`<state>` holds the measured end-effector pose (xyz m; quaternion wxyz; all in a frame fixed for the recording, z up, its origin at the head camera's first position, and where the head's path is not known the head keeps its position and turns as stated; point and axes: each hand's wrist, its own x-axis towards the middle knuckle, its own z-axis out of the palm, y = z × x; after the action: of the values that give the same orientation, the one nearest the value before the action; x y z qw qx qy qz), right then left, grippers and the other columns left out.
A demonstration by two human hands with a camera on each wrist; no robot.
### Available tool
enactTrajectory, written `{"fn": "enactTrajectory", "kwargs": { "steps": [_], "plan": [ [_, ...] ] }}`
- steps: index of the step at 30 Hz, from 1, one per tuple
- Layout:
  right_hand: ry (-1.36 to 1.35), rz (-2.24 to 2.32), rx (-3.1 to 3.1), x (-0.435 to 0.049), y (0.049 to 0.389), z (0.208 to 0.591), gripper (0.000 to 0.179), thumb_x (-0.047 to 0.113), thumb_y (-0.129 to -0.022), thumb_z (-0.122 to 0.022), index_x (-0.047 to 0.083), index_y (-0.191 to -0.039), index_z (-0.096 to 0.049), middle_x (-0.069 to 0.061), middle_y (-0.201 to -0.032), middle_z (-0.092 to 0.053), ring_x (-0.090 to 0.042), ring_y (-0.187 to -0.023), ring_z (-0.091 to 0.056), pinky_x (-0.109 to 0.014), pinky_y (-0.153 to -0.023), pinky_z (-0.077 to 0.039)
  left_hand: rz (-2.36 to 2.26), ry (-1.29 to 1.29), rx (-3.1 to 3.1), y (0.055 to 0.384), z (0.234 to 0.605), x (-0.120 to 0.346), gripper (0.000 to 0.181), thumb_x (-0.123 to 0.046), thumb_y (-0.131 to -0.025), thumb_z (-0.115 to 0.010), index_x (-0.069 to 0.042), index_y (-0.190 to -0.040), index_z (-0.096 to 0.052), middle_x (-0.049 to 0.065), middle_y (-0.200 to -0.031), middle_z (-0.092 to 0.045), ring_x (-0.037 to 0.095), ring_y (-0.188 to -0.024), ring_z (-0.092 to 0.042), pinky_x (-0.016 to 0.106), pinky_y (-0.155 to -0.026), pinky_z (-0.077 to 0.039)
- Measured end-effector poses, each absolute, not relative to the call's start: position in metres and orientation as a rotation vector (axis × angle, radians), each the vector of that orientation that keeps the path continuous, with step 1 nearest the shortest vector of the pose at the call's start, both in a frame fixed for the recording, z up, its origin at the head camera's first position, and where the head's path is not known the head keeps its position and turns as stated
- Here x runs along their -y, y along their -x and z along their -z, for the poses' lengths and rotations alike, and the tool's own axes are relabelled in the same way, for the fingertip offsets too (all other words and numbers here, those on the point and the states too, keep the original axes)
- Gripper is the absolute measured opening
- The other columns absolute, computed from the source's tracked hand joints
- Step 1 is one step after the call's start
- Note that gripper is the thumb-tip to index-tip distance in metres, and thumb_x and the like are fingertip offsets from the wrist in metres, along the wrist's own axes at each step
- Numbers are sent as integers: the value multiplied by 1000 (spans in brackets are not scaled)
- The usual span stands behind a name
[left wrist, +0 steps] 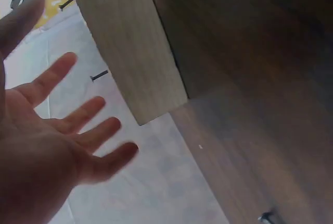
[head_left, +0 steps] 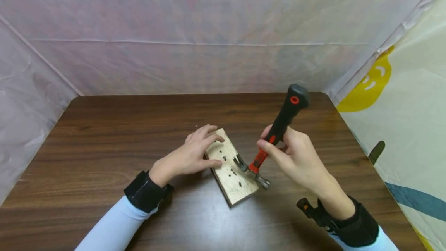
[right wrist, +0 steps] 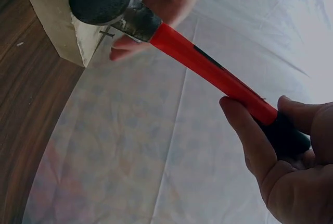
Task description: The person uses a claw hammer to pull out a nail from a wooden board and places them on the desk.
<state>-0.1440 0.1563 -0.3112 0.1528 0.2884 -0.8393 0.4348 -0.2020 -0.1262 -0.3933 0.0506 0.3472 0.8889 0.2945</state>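
A pale wooden board [head_left: 231,181] with dark spots on top lies on the table. Above its far left part, my left hand [head_left: 189,154] has its fingers spread; the left wrist view shows these fingers apart from the board [left wrist: 130,52]. Two nails, one of them this nail [left wrist: 99,75], stick out from the board's face. My right hand [head_left: 301,162] holds a claw hammer [head_left: 259,160] by its red and black handle, thumb and fingers round the grip. Its handle end tilts upward, while the hammer's head is low over the board's right edge, claw toward the board.
The brown wood-grain table [head_left: 104,138] reaches back to a pale cloth wall [head_left: 209,69]. At the right hangs a printed cloth [head_left: 411,134]. A small dark metallic thing [left wrist: 266,217] shows at the bottom of the left wrist view; its kind is unclear.
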Motion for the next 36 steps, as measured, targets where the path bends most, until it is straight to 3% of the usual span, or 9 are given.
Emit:
{"fn": "enactTrajectory", "kwargs": {
  "steps": [9,14,22,30,36],
  "plan": [
    [-837,-1219,2448,-154,147,306,15,2,-92,-76,10,-101,-66,4,-82,-64,-9,-55,-50,-24,-45,-45,-812,-977,-2710,205,395,130,58,-37,-93,-78,-12,-141,-57,25,-156,-35,45,-141,-36,67,-110,-30],
    [-866,-1215,2493,-151,150,305,14,3,-95,-74,9,-102,-64,3,-83,-64,-9,-59,-55,-26,-48,-49,-801,-990,-2711,206,394,129,58,-36,-93,-79,-11,-140,-57,26,-155,-37,46,-142,-35,65,-112,-30],
    [-930,-1175,2592,-144,157,306,9,11,-99,-71,11,-103,-63,5,-78,-62,-9,-47,-43,-27,-42,-38,-804,-1105,-2659,206,395,122,59,-35,-93,-79,-10,-142,-56,23,-152,-41,41,-139,-40,59,-112,-34],
    [-997,-1208,2656,-135,160,309,10,11,-99,-70,10,-103,-61,6,-72,-61,-5,-48,-47,-27,-43,-40,-808,-1156,-2640,202,400,120,66,-35,-92,-80,-10,-146,-53,22,-149,-43,39,-136,-42,59,-110,-35],
    [-996,-1206,2691,-125,164,308,10,15,-100,-71,12,-101,-61,6,-71,-54,-6,-49,-41,-27,-46,-38,-797,-1159,-2622,196,401,118,67,-37,-91,-80,-9,-146,-52,22,-147,-44,39,-134,-42,60,-108,-36]
  ]
}}
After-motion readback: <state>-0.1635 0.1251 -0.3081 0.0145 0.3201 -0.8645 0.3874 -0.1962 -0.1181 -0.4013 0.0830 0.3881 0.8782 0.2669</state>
